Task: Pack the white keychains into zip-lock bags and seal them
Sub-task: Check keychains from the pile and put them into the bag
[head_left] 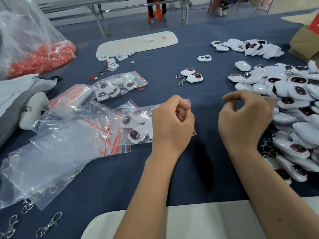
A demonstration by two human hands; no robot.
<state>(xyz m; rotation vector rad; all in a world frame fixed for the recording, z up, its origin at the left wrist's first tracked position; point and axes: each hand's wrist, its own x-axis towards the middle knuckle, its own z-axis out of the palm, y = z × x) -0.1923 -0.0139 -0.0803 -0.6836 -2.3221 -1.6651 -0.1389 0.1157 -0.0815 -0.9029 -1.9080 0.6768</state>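
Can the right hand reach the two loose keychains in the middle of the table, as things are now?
Probably yes. The right hand holds nothing, and only bare blue cloth lies between it and the two keychains.

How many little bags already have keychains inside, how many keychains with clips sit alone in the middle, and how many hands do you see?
filled zip-lock bags: 2
keychains with clips, alone in the middle: 2
hands, left hand and right hand: 2
Total: 6
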